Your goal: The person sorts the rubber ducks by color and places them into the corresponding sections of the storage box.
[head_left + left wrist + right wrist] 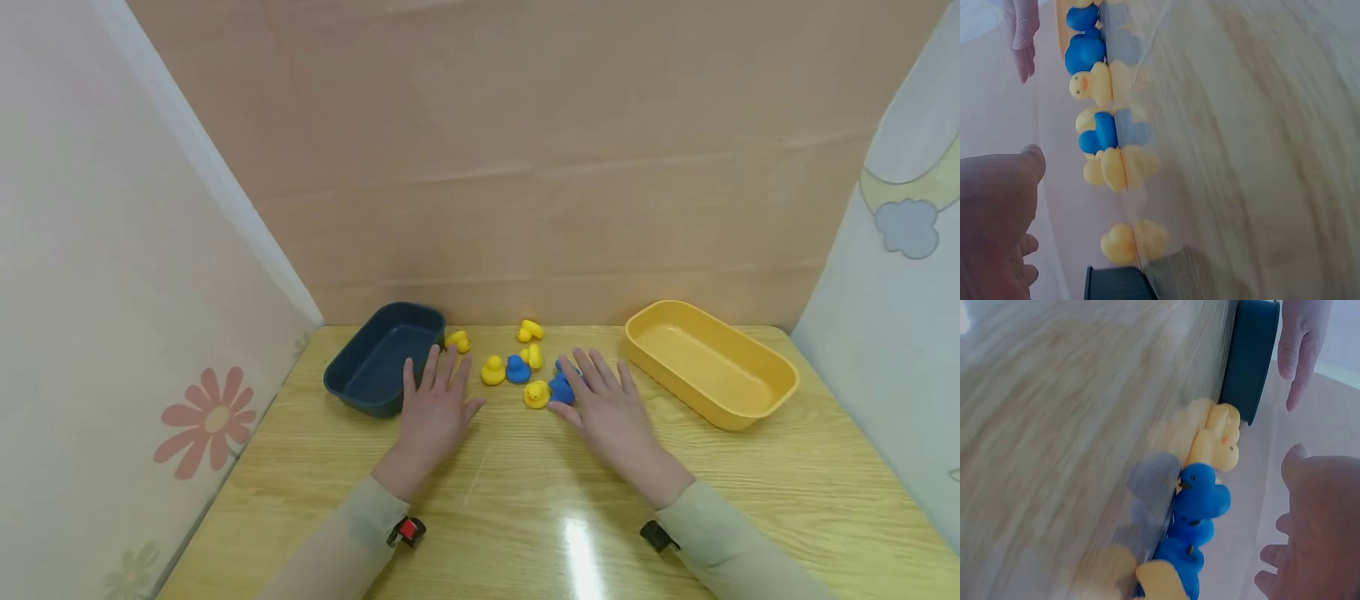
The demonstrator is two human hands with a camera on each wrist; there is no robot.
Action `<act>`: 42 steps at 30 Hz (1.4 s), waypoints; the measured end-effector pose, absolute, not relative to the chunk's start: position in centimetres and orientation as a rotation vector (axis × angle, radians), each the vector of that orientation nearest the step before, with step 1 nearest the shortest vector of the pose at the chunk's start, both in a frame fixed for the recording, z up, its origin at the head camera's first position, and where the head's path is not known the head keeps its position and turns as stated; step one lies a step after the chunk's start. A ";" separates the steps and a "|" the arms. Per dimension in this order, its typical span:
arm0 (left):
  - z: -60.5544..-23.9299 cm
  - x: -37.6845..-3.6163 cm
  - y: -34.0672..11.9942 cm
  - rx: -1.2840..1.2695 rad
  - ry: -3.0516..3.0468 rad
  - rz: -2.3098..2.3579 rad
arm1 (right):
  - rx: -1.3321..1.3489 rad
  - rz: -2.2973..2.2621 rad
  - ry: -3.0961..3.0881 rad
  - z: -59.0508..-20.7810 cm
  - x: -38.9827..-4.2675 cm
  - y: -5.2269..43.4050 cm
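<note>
My left hand [435, 412] is held with fingers spread above the table, its fingertips overlapping the near right side of the dark blue bin [363, 404]. With fingers extended, my right hand [611, 417] partly covers several blue rubber ducks [561, 389]. Neither hand holds anything. Between the hands sit a yellow duck [492, 370], a blue duck [517, 369] and another yellow duck [536, 394]. Farther back, a yellow duck [530, 331] appears tipped over. One more yellow duck [458, 341] lies beside the dark bin. The left wrist view shows the left hand [997, 206] raised off the tabletop.
A yellow bin [712, 367] stands at the right rear of the wooden table [510, 500]. A brown cloth backdrop [525, 167] rises behind the table's far edge. Pale patterned panels flank both sides. Each sleeve carries a small black wrist device [658, 536].
</note>
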State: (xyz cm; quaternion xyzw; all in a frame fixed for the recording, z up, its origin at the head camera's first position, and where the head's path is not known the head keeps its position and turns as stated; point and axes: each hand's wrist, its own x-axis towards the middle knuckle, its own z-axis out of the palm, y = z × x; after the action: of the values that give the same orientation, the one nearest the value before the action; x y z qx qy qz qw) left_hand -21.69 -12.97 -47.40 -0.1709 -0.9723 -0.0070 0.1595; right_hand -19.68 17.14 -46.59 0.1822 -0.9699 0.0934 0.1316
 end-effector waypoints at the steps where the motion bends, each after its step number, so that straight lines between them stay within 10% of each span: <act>1: -47.4 -21.7 -13.2 -0.476 -2.782 -0.041 | 0.537 0.276 -2.811 -46.7 -19.8 16.9; 42: -48.5 -21.8 -19.0 -0.230 -2.736 -0.335 | 0.677 0.386 -2.746 -47.7 -22.7 10.7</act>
State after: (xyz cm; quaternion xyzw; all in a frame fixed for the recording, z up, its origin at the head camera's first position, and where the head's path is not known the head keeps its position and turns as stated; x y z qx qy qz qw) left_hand -21.83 -19.04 -48.52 -0.0816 -0.9717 -0.1191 0.1869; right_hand -22.70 10.70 -47.72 0.2346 -0.9522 0.1338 0.1429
